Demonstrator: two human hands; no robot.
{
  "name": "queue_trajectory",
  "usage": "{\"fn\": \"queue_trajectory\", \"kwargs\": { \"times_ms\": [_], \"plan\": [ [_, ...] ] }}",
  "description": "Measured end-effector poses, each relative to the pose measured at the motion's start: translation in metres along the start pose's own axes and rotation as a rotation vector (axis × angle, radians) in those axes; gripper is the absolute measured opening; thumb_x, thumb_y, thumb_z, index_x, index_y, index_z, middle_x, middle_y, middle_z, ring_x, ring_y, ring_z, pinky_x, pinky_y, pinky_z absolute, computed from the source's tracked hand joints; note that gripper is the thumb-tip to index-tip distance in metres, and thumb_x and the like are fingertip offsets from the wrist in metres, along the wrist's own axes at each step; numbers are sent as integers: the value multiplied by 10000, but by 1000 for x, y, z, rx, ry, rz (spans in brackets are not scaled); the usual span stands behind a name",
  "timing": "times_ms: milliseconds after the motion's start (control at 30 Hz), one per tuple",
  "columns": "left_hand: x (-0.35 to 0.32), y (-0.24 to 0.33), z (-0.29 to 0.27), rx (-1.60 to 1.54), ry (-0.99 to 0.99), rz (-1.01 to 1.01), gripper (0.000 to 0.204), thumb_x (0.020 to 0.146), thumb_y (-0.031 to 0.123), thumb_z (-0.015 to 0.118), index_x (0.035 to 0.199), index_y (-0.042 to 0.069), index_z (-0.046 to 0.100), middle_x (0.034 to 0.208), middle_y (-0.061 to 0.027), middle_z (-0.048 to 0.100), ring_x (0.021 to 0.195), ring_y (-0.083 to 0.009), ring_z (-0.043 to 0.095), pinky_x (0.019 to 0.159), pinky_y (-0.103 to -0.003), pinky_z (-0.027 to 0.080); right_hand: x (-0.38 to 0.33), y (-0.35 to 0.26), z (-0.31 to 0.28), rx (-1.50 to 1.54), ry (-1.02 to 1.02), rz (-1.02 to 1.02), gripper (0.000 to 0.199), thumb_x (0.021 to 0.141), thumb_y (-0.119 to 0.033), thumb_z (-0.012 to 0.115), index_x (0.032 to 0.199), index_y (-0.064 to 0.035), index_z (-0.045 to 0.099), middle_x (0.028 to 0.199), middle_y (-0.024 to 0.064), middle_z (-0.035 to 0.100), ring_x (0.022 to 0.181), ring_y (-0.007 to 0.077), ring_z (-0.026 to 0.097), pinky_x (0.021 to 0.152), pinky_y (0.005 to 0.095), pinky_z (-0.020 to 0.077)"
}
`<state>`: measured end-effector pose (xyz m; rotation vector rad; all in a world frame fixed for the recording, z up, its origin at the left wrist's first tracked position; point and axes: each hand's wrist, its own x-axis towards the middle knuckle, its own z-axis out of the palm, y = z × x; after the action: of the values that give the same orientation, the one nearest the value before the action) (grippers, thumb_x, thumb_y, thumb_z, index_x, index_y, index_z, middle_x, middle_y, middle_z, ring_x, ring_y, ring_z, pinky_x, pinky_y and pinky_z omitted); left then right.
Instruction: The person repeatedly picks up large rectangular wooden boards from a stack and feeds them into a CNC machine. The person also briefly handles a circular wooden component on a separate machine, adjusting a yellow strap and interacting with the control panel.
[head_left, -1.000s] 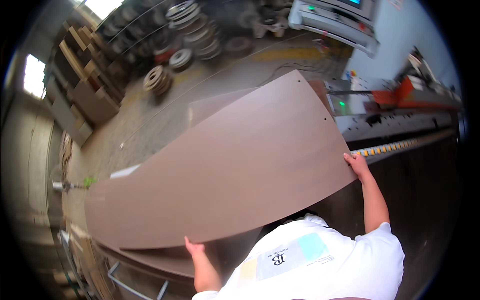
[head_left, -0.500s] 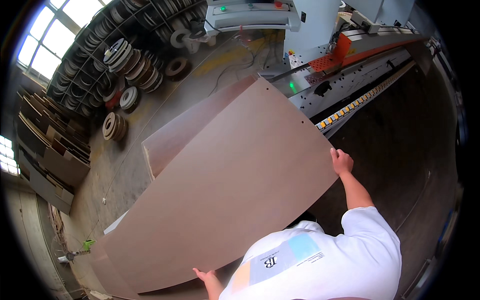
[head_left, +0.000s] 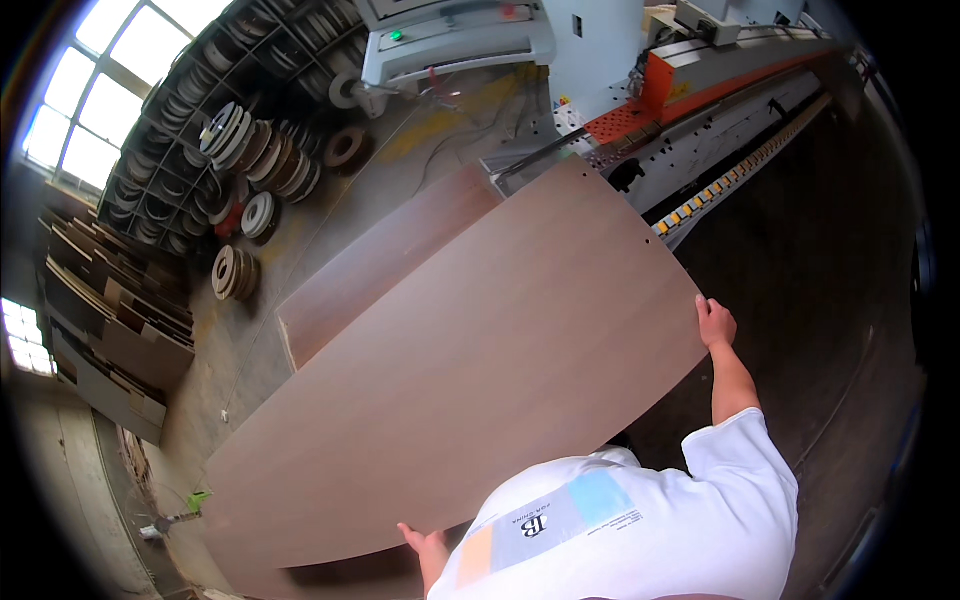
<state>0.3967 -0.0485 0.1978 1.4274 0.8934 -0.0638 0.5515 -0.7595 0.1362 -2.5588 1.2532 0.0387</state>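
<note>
a rectangular printed label [head_left: 550, 520] in orange, grey and light-blue blocks with dark lettering sits on the white shirt at the lower edge; no packages, signs or readable screens are visible elsewhere in the workshop.

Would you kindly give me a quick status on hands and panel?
Left hand and right hand grip opposite edges of the brown panel. Panel held flat. Second panel and machine lie beyond.

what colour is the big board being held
Light brown with a faint wood grain, the board shows best in the head view.
</note>
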Motion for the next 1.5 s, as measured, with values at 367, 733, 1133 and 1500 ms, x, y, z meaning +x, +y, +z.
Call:
{"fn": "queue_trajectory", "kwargs": {
  "times_ms": [367, 733, 1133, 1500],
  "plan": [
    [113, -76, 45, -403, 165, -334, 664, 1027, 656, 360, 1446, 161, 504, 1427, -4, 563, 1281, -272, 550, 970, -393, 529, 117, 29, -34, -3, -32, 59, 626, 1012, -612, 376, 1041, -63, 676, 1060, 227, 715, 1018, 432, 667, 860, 517, 529],
    [110, -36, 105, -572, 313, -470, 577, 1020, 643, 403, 1325, 189, 587, 1256, 22, 629, 1067, -248, 602, 775, -388, 513, 127, 35, -28, 167, 209, 49, 569, 949, -576, 576, 1223, -80, 632, 1215, 208, 676, 1132, 427, 626, 962, 493, 499],
    [82, -12, 111, -572, 70, -442, 725, 1045, 613, 368, 1546, 89, 367, 1568, -65, 412, 1404, -269, 413, 1141, -435, 368, -103, -50, 53, 1087, -411, 577, 706, 916, -578, 669, 1332, -14, 584, 1220, 126, 676, 1074, 242, 664, 908, 391, 523],
    [110, -12, 101, -744, -127, -480, 745, 1042, 606, 366, 1569, 85, 283, 1595, -105, 365, 1445, -288, 355, 1188, -433, 291, -146, -90, 67, 1217, -553, 694, 596, 948, -575, 637, 1187, -30, 642, 1003, 87, 711, 804, 203, 682, 649, 335, 528]
  ]
}}
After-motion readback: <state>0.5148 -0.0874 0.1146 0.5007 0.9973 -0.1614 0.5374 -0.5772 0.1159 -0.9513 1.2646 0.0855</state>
